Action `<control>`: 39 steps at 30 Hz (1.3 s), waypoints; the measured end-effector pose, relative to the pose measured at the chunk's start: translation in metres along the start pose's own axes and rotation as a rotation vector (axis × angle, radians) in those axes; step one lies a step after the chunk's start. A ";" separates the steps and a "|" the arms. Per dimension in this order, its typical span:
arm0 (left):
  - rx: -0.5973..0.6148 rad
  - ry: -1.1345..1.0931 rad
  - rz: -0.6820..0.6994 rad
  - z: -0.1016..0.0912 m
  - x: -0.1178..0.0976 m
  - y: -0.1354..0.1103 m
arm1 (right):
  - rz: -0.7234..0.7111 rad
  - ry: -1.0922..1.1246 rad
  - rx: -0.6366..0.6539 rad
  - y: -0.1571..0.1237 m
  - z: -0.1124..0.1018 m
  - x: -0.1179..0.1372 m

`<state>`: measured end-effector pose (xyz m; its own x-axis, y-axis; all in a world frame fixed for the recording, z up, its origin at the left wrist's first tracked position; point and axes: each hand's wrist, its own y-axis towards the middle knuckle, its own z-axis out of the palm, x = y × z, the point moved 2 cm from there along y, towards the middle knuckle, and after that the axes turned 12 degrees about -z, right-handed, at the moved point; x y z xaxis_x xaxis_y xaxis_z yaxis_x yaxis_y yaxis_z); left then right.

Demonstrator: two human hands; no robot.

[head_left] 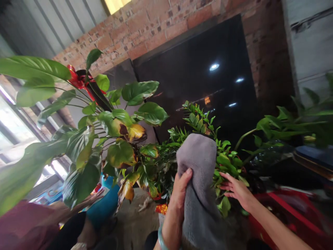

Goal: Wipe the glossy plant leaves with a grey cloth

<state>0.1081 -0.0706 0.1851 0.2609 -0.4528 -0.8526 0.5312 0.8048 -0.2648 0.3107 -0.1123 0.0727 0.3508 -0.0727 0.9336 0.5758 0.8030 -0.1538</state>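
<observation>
Grey cloth [199,180], held upright with its long axis running from the wrist up toward the foliage; the left hand [179,196] grasps its left edge, thumb pressed on the front face. Directly behind and to the right stands the small-leaved plant [208,146]. The right hand [238,190], fingers extended and grasping nothing, touches those leaves just beside the cloth. A broad-leaved plant [114,139] with a red ribbon [78,80] rises to the left, before a brick wall [145,31].

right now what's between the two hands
In the head view, the grey cloth and small glossy leaves lie between the left hand, gripping the cloth, and the right hand.
</observation>
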 end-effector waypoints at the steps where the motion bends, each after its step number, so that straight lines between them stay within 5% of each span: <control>1: 0.028 0.061 -0.061 -0.001 0.012 0.003 | -0.007 0.005 -0.007 0.000 -0.001 -0.001; 4: 0.155 0.218 -0.233 -0.011 0.051 0.001 | -0.040 0.008 -0.012 0.000 -0.005 -0.005; 6: 0.204 0.230 -0.253 -0.017 0.058 -0.007 | -0.044 0.007 -0.005 0.000 -0.009 -0.007; 12: 0.046 0.058 0.054 0.000 -0.011 -0.017 | -0.009 0.018 -0.034 -0.003 -0.005 0.000; 14: -0.009 0.046 0.107 0.004 -0.015 -0.009 | 0.005 0.032 -0.022 -0.004 -0.001 0.003; 21: 0.038 0.189 -0.312 -0.021 0.060 0.011 | -0.018 0.036 -0.009 -0.013 -0.006 0.001; 25: 0.107 0.139 -0.170 -0.015 0.025 0.004 | -0.046 -0.015 -0.019 -0.016 -0.015 0.000; 28: -0.012 0.110 0.059 -0.008 -0.018 0.016 | -0.077 -0.025 -0.058 -0.014 -0.014 0.002; 30: -0.112 0.087 0.114 -0.012 -0.023 0.029 | -0.099 -0.018 -0.061 -0.013 -0.010 0.004; 34: -0.177 0.132 -0.184 -0.045 0.029 0.033 | -0.079 -0.017 -0.073 -0.016 -0.007 0.006; 36: -0.070 0.189 -0.293 -0.063 0.054 0.015 | -0.060 -0.032 -0.088 -0.020 -0.010 0.007; 39: 0.074 0.172 -0.291 -0.073 0.045 -0.018 | -0.041 -0.045 -0.083 -0.023 -0.018 0.007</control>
<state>0.0514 -0.0777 0.1185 -0.0469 -0.5829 -0.8112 0.6224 0.6181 -0.4802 0.3127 -0.1420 0.0773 0.2937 -0.0764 0.9528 0.6489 0.7478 -0.1400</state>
